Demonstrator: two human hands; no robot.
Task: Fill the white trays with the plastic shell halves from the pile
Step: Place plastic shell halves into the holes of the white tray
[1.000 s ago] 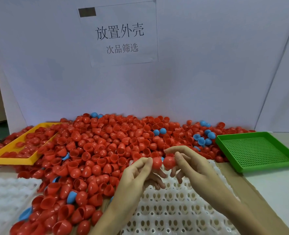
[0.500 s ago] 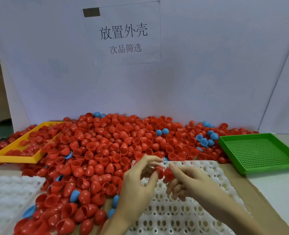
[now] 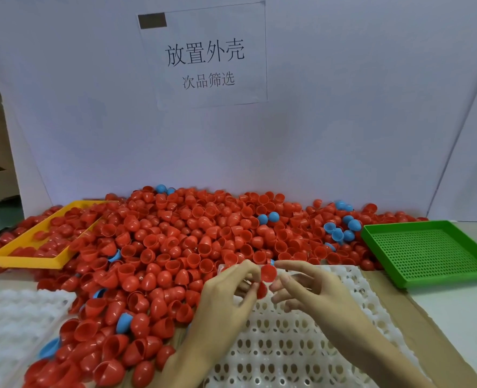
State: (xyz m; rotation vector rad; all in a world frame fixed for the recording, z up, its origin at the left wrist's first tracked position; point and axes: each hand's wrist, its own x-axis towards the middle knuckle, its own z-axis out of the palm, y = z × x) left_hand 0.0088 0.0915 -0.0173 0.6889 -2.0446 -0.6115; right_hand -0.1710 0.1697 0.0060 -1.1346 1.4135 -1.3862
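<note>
Head view: we pinch two red plastic shell halves [image 3: 268, 273] in both hands' fingers [image 3: 252, 271], poised above the perforated white tray [image 3: 287, 345], six o'clock of the pile [image 3: 189, 236].

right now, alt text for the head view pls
Two hands, left hand and right hand, pinch red shell halves above a white tray. A pile of red and blue shells lies behind, between a yellow tray and green tray.

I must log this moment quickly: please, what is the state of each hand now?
Left hand: fingers pinch a red shell half over the white tray.
Right hand: fingers hold another red shell half, at its edge.
</note>
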